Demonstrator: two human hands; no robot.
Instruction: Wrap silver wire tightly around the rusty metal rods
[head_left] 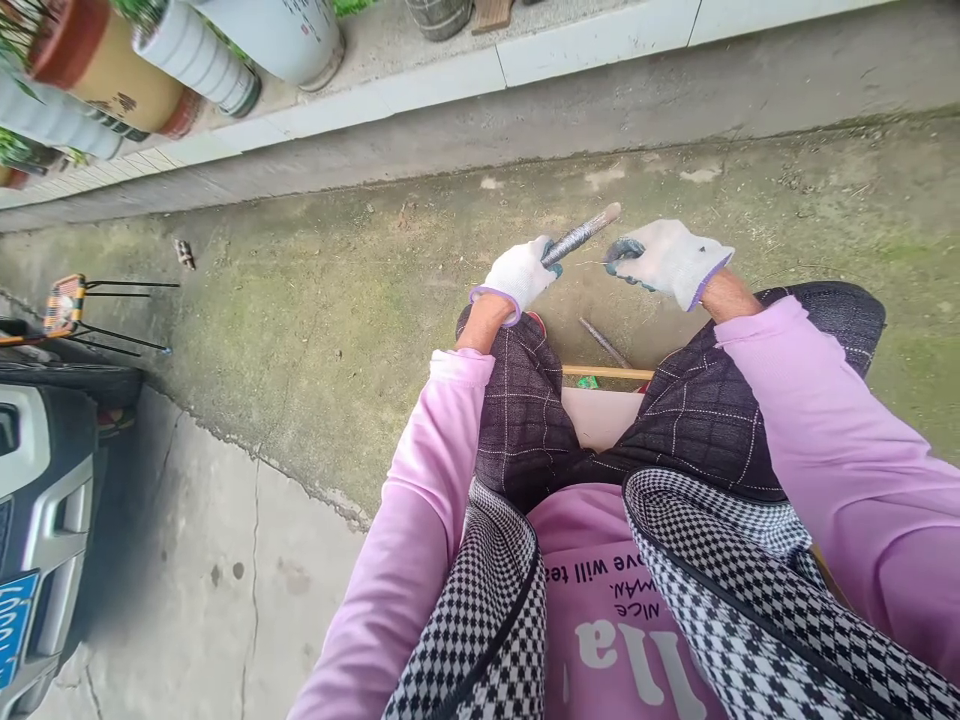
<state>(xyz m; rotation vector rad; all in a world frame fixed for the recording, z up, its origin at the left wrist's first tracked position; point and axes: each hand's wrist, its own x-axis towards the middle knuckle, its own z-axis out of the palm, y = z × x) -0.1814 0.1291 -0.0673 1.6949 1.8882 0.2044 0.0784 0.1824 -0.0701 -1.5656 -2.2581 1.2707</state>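
Observation:
My left hand (523,274), in a white work glove with a dark coated palm, is closed round a short stick (581,236). Grey, shiny wrapping covers most of the stick, and its bare brownish tip points up and to the right. My right hand (661,258), gloved alike, is to the right, apart from the stick. Its thumb and fingers pinch a thin pale strand (594,263) that stretches towards my left hand. Whether the strand is wire or thread I cannot tell.
Between my knees a slim grey rod (604,342) lies on the mossy concrete near a wooden bar (607,372). Flower pots (199,60) line a tiled ledge (442,82) ahead. At left are a chair (66,305) and a parked car (45,500).

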